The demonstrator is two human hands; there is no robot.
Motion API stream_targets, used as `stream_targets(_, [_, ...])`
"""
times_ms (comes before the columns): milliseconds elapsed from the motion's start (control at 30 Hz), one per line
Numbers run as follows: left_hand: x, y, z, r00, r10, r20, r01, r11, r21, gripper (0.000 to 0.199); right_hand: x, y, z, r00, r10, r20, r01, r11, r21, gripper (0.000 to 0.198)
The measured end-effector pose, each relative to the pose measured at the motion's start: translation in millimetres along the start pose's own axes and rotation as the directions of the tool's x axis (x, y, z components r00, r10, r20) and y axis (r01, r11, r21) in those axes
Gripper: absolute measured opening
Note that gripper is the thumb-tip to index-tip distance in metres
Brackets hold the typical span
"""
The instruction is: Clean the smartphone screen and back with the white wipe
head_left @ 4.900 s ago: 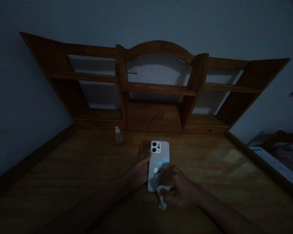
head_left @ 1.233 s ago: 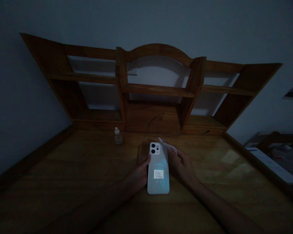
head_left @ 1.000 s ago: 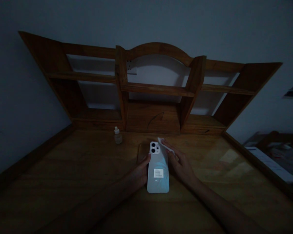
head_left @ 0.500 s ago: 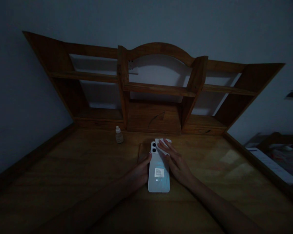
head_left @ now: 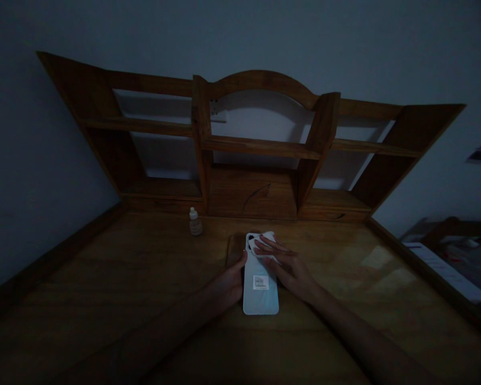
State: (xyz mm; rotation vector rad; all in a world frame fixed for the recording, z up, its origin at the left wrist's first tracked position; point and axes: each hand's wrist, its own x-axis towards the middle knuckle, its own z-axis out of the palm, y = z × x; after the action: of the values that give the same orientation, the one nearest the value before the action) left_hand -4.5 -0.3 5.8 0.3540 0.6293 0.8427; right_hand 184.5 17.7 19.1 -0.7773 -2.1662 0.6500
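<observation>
A pale smartphone (head_left: 260, 299) lies back side up on the wooden desk, its far end towards the shelf. On its back sits a small white label (head_left: 260, 282) with print too small to read. My left hand (head_left: 233, 280) grips the phone's left long edge, thumb up along the side. Over the camera corner, my right hand (head_left: 288, 266) presses a small white cloth or tissue (head_left: 269, 236) under its stretched fingers. That cloth partly covers the camera lenses. A flat brown object (head_left: 235, 246) lies partly hidden behind the phone's upper left.
A small bottle with a white cap (head_left: 195, 224) stands to the left, near the shelf. The wooden shelf unit (head_left: 252, 192) runs along the desk's back against the wall. White flat material (head_left: 444, 270) lies beyond the desk's right edge.
My right hand has slid the white cloth leftwards across the phone's top, now covering more of the camera lenses. My left hand stays on the phone's edge.
</observation>
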Motion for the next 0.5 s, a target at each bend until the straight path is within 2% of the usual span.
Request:
stream_targets(167, [4.4,-1.9,-4.1,0.997,-0.013,0.071,0.014,1.0,-0.019,0.04,-0.1,2.2,-2.3,0.999,0.032,-0.01,-0.031,0.99,0.138,0.026])
stream_targets(333, [2.1,-0.8,-2.6,0.999,-0.025,0.045,0.026,1.0,-0.009,0.039,0.6,-3.2,-3.6,0.996,0.085,0.023,-0.088,0.962,0.26,0.029])
stream_targets(500, [3.5,-0.7,-1.0,0.999,-0.011,0.05,0.015,0.998,-0.068,0.039,0.2,-11.7,-3.6,0.994,0.066,0.089,-0.092,0.936,0.34,0.03])
